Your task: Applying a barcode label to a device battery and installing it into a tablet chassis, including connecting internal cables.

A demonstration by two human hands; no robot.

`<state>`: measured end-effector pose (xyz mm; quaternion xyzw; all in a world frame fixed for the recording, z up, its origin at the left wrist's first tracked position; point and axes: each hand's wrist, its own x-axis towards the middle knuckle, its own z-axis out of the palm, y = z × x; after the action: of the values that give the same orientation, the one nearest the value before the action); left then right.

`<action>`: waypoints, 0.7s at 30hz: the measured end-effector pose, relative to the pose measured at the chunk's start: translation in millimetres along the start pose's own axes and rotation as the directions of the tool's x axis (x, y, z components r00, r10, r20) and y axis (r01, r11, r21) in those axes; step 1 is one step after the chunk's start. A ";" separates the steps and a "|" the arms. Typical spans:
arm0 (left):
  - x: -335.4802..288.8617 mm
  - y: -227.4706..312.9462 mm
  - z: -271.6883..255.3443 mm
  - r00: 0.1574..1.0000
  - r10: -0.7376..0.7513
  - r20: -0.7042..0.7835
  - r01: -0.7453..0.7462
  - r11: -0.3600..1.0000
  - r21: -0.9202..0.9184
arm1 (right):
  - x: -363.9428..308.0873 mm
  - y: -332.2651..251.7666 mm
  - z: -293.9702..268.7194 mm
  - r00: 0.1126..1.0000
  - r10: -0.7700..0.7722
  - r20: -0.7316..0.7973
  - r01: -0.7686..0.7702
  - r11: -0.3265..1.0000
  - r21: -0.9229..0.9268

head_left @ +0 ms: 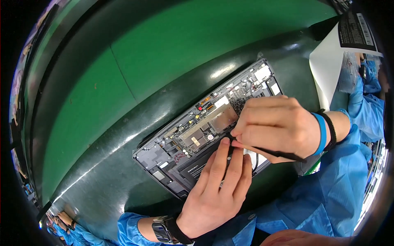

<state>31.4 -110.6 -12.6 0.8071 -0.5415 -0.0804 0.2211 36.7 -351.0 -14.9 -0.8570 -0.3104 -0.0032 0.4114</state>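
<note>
An opened, grey tablet-like device (152, 152) lies tilted in front of me, with its circuit board (201, 135) and black battery (191, 169) exposed. My left hand (219, 182) rests over the battery with its fingers stretched out. Its index fingertip presses near the board's lower edge. My right hand (275, 125) is closed around a slim black tool (283, 154), whose exact kind I cannot make out. Thumb and index finger pinch close to my left fingertips, above the middle of the device. The spot between the fingertips is mostly hidden.
A dark green work surface (94, 188) with a rounded far edge carries the device; a brighter green surface (164, 61) lies beyond it. At right stand a curled white sheet (326, 61) with a black label and a clear plastic bag (349, 71). People in blue sleeves (365, 108) sit at right and lower left.
</note>
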 end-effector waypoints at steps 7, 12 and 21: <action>2.5 1.7 -3.4 0.995 -0.026 0.095 0.031 0.998 -0.055 | -16.4 17.9 -6.7 0.997 0.017 -0.073 -0.006 0.987 0.158; 1.0 3.2 -3.1 0.995 -0.022 0.097 0.026 0.999 -0.044 | -21.9 20.5 -0.5 0.980 0.028 -0.199 0.010 0.983 0.185; 1.9 -1.0 -6.9 0.994 0.021 0.103 -0.023 1.000 0.011 | -16.0 16.4 -2.5 0.982 0.013 -0.187 0.013 0.990 0.141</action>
<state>35.6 -110.1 -6.6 0.7972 -0.5615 -0.1163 0.1887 33.2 -368.9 -29.0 -0.8214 -0.2698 -0.0616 0.4987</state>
